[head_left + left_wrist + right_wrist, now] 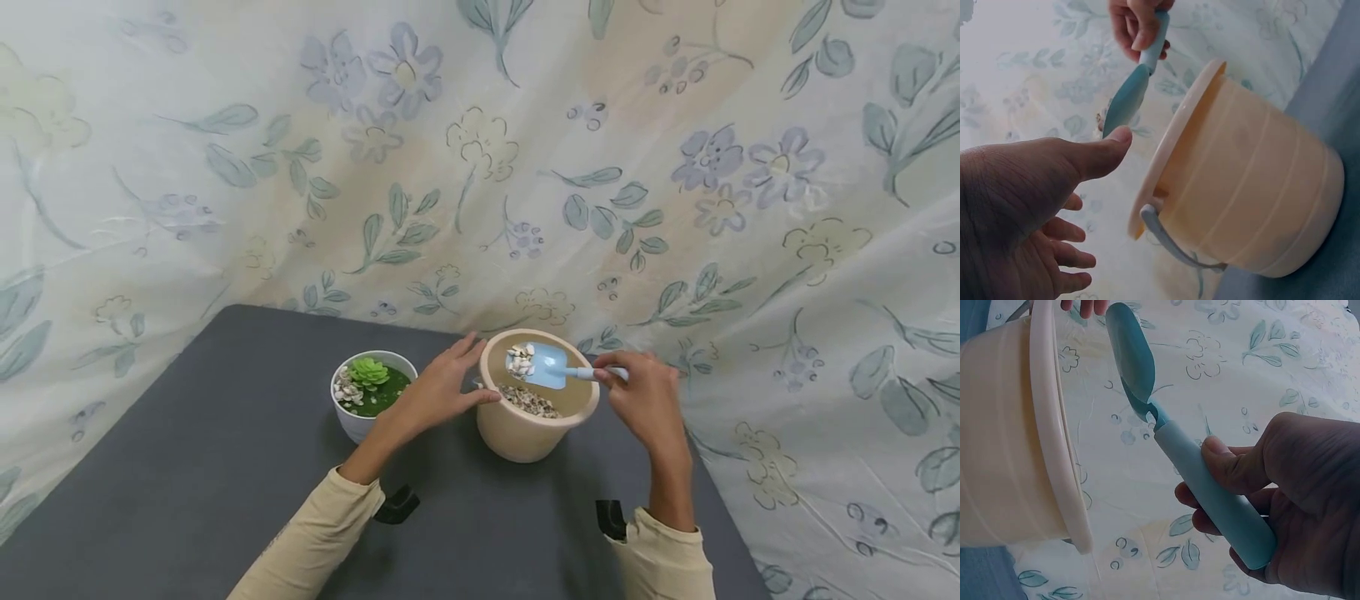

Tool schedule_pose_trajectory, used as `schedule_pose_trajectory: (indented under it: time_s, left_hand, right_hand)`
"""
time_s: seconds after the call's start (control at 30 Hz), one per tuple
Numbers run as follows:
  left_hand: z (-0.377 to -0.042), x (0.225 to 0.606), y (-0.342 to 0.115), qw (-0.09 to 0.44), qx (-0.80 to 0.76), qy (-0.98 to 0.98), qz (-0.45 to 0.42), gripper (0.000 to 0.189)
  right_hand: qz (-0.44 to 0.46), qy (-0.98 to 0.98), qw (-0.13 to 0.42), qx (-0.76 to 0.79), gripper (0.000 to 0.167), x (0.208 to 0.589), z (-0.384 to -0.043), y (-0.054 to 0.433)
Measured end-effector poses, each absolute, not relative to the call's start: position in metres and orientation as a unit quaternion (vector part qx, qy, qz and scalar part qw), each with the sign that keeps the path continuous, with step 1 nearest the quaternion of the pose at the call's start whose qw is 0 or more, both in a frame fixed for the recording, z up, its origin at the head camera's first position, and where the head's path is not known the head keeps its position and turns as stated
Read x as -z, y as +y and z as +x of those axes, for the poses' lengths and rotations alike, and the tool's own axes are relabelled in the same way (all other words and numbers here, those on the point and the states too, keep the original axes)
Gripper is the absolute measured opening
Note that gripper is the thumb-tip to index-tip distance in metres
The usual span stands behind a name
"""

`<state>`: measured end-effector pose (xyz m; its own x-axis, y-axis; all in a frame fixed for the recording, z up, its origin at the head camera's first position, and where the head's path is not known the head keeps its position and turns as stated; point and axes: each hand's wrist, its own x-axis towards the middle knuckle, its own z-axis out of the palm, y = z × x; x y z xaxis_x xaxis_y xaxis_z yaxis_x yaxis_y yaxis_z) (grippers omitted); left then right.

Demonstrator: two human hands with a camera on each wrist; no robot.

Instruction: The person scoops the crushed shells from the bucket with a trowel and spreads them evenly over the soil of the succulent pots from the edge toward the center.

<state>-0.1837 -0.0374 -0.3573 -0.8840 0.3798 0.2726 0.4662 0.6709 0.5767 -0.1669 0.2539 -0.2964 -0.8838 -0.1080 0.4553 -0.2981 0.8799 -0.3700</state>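
Note:
My right hand [647, 398] grips the handle of a light blue hand trowel [551, 365], held level above a beige bucket [517, 437]. Pale pebbles [521, 360] lie on the front of its blade. Inside the bucket, small mixed gravel [531, 401] covers part of the bottom. My left hand [442, 390] is by the bucket's left rim, its fingers spread and thumb stretched out, holding nothing. In the left wrist view the left thumb overlaps the tip of the trowel [1127, 100], and a grey handle [1175, 247] hangs on the bucket's side.
Left of the bucket stands a white pot [356, 425] with a green succulent [368, 373], green ground cover and white pebbles in it; my left forearm passes close in front. Both stand on a dark grey table [225, 467]. A floral sheet [480, 208] hangs behind and beside the table.

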Motion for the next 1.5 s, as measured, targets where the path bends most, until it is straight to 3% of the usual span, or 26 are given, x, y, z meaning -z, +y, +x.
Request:
schedule_pose_trajectory:
  time_s: [1.5]
  left_hand:
    - [-0.171, 0.363, -0.072, 0.052, 0.342, -0.919, -0.187, 0.085]
  right_hand:
    - [0.156, -0.936, 0.205, -0.241, 0.010, 0.303, -0.180, 0.214]
